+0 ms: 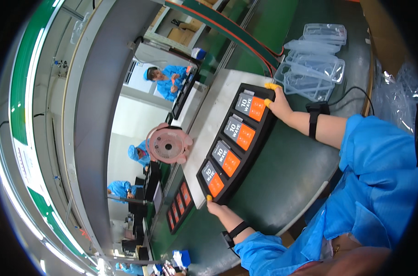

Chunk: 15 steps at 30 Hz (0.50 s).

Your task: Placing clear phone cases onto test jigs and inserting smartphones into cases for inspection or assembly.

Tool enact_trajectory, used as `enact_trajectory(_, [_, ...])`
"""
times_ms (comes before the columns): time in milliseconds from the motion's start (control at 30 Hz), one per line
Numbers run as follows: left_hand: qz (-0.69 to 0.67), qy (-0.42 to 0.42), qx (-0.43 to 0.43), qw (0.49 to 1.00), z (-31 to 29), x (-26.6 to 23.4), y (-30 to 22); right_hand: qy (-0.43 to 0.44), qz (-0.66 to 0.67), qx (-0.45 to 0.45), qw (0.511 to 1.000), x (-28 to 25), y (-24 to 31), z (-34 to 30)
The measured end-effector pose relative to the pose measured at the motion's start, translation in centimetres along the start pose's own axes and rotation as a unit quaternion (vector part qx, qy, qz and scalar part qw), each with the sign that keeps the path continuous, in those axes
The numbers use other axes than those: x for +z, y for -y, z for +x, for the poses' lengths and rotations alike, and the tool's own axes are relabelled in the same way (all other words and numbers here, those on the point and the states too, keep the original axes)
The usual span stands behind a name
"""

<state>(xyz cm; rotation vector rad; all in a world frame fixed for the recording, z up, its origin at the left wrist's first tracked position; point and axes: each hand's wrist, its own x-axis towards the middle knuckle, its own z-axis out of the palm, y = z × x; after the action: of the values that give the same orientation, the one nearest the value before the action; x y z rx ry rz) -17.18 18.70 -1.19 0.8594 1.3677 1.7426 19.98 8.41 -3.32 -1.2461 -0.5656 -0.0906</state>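
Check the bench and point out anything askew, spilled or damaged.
The clear plastic shells near the right hand lie in a jumbled pile, overlapping at different angles. That looks untidy beside the evenly set grey-and-orange packs in the black tray. I see no spill or obvious damage.

Most fingers of the left hand (217, 209) are hidden at the left end of the black tray (263, 134). A pink fan (168, 146) partly covers a co-worker (133, 152) beyond the far edge of the counter (287, 170).
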Motion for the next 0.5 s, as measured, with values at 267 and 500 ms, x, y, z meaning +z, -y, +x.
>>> enact_trajectory(267, [0.313, -0.039, 0.263, 0.912, 3.0, 2.3, 3.2, 0.033, -0.238, -0.298, 0.924, 0.9, 2.9, 1.1])
enact_trajectory(500, [0.250, 0.051, 0.398, 0.881, 7.0, 0.9, 1.4, 0.459, -0.078, -0.281, 0.839, 2.4, 13.6, -6.1])
